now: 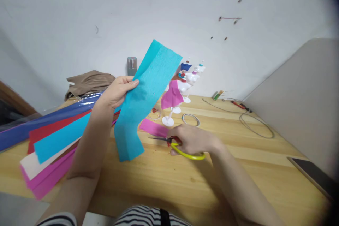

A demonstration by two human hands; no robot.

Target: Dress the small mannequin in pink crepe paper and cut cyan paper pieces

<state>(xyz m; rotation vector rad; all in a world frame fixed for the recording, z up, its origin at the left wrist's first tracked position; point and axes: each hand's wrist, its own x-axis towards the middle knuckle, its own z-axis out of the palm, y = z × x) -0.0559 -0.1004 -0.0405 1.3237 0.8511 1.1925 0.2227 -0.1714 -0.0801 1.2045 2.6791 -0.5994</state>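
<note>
My left hand (pixel 120 90) pinches a long strip of turquoise crepe paper (pixel 148 81) by its left edge, thumb in front. The strip is held up above the table, and its lower end bends to the right. In my right hand (pixel 189 139) is a pair of scissors (pixel 189 155) with yellow handles, the dark blades pointing left and apart from the turquoise paper. Behind the blades a pink paper piece (pixel 152 127) lies flat on the wood. Beyond my hands stand several small white dress-form stands (pixel 168 120), the nearest draped with pink paper (pixel 172 96).
Coloured paper sheets (pixel 63 132) lie under my left forearm, beside a plastic-wrapped blue roll (pixel 50 114). A brown cloth (pixel 90 83) and a flask (pixel 131 65) are behind. Wire coils (pixel 191 119), a grey cable (pixel 246 123) and a phone-like dark device (pixel 312 176) lie rightward.
</note>
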